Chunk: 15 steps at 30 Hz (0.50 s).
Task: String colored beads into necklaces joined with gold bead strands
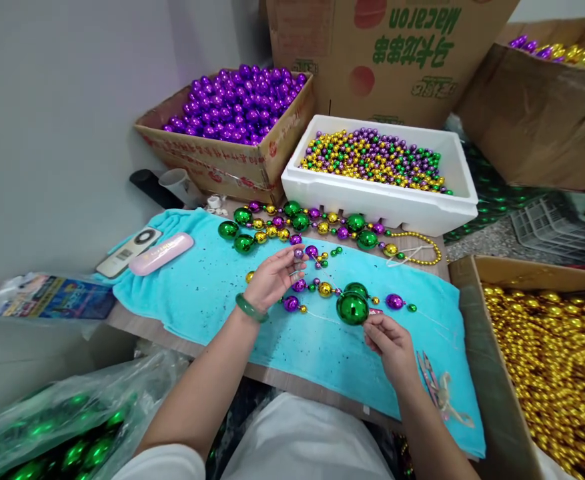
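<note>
Left hand (272, 277): fingers pinch small purple bead (298, 253). Right hand (389, 340): fingers pinch string beside large green bauble (352, 308). Surrounding: turquoise towel (207, 287), finished bead strand (317, 227), white foam box (377, 200), scissors (429, 377).

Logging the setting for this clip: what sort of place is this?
Probably a small home or workshop bead-stringing station. Cardboard boxes of purple balls and gold beads and a foam box of mixed beads surround a teal towel, where the left hand and right hand handle a bead strand.
</note>
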Each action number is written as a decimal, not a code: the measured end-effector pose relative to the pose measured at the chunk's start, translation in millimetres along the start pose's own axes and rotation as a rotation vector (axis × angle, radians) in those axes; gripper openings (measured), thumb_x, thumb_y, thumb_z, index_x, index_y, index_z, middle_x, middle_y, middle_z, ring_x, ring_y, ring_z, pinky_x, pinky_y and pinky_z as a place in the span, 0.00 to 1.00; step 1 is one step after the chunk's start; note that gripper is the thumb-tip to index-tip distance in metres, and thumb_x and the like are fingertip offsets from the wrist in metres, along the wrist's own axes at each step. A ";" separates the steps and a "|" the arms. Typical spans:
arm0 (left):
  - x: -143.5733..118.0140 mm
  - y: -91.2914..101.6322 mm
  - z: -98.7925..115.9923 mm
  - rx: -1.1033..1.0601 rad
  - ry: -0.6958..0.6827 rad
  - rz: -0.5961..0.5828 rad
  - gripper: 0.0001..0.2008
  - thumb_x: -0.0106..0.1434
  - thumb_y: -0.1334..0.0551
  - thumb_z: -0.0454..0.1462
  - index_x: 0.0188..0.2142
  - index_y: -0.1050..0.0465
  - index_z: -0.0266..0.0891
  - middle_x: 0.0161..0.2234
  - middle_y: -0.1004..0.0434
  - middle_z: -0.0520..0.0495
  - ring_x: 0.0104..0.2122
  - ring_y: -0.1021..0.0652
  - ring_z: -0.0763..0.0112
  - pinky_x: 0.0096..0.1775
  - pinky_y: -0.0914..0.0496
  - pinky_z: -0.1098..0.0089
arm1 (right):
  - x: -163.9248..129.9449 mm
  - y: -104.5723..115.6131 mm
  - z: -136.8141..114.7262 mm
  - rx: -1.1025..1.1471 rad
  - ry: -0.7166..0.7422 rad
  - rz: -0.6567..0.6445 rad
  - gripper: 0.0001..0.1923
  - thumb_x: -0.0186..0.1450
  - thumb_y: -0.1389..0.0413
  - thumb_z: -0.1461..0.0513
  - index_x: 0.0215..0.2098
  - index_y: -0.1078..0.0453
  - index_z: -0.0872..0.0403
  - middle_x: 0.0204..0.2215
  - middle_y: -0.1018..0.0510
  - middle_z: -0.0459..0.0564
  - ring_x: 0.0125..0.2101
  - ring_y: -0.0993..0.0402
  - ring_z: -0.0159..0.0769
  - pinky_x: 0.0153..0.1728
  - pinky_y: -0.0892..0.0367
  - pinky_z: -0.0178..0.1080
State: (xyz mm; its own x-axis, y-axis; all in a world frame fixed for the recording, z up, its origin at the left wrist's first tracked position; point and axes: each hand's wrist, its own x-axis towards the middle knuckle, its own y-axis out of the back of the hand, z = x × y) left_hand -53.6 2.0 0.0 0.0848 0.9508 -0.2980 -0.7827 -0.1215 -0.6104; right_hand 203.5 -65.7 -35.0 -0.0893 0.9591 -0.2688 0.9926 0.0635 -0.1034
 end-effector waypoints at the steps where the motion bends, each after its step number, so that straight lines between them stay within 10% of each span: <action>1: -1.6 -0.3 0.6 -0.011 -0.001 0.006 0.11 0.60 0.38 0.34 0.43 0.26 0.37 0.35 0.23 0.46 0.33 0.23 0.75 0.34 0.28 0.74 | 0.1 -1.4 -1.0 -0.006 -0.001 -0.006 0.11 0.53 0.37 0.55 0.23 0.30 0.53 0.15 0.33 0.43 0.17 0.41 0.27 0.18 0.45 0.32; 15: -10.8 3.0 -3.8 -0.032 0.020 -0.032 0.12 0.62 0.41 0.35 0.45 0.26 0.37 0.34 0.25 0.46 0.33 0.25 0.73 0.36 0.29 0.72 | -0.4 -8.8 -2.3 -0.053 0.001 -0.032 0.09 0.54 0.39 0.56 0.23 0.30 0.53 0.14 0.33 0.43 0.16 0.42 0.28 0.18 0.47 0.32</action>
State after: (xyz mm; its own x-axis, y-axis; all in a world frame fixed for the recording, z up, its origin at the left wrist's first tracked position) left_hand -54.5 -9.7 -1.5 0.1218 0.9484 -0.2926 -0.7596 -0.1007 -0.6425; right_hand 194.9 -66.0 -31.8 -0.1207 0.9566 -0.2652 0.9922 0.1083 -0.0609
